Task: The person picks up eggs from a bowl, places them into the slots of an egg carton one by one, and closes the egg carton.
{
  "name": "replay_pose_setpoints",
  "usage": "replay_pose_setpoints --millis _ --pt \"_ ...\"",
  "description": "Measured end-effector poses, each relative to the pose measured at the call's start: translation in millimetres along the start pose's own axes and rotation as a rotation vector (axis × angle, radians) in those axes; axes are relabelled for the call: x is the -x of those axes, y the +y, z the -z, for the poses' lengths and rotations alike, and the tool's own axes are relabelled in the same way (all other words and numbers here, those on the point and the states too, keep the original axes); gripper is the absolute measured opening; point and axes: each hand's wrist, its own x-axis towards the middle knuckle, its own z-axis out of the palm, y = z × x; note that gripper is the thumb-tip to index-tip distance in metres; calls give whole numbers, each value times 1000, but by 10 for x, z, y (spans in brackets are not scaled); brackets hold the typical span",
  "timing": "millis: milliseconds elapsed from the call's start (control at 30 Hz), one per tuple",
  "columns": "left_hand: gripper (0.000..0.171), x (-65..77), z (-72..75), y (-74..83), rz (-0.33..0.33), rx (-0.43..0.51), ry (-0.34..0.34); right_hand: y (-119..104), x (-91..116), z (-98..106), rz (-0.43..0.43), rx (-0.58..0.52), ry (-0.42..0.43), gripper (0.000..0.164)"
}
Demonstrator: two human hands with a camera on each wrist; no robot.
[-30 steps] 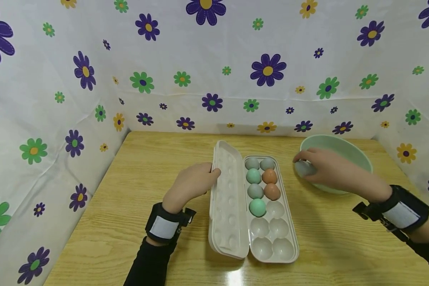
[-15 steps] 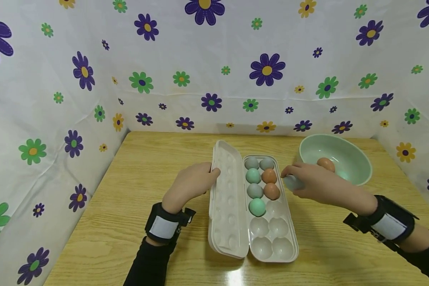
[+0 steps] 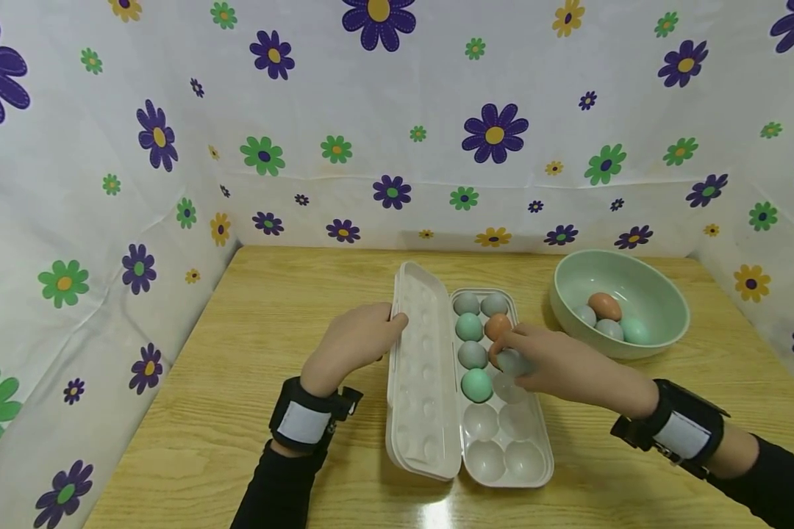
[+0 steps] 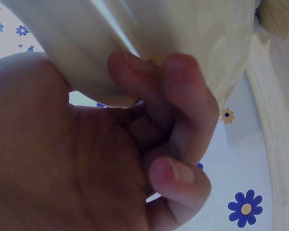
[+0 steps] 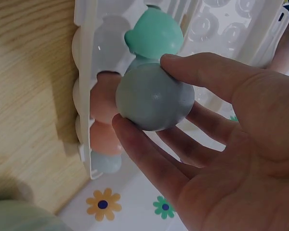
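A white egg carton (image 3: 532,441) lies open on the table, its raised lid (image 3: 426,382) to the left. My left hand (image 3: 353,342) grips the lid's outer edge, thumb over the rim; in the left wrist view its fingers (image 4: 188,86) curl against the lid. Between thumb and fingers my right hand (image 3: 562,367) pinches a grey egg (image 5: 154,96) over the right row, beside the green egg (image 3: 477,385) and partly covering a brown egg behind. Several grey, green and brown eggs fill the far cups; the nearest cups hold none.
At the back right stands a light green bowl (image 3: 668,301) with a brown egg (image 3: 605,306), a green egg (image 3: 634,330) and grey eggs inside. Flowered cloth (image 3: 370,125) hangs behind and at both sides of the wooden table (image 3: 238,411).
My right hand has carried the grey egg leftward and nearer, from the bowl's edge to above the carton, uncovering the bowl's eggs. The left hand has stayed on the lid.
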Motion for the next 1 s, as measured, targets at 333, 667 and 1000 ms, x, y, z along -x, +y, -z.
replay_pose_setpoints --millis 333,667,1000 --pt "34 4 -6 -5 1 -1 2 -31 -61 -218 70 4 20 37" --pt "34 9 5 5 -4 -6 2 -60 -84 -216 53 -5 -6 29" --pt "35 0 -16 -8 -1 -16 5 -45 -82 -228 44 -29 -18 27"
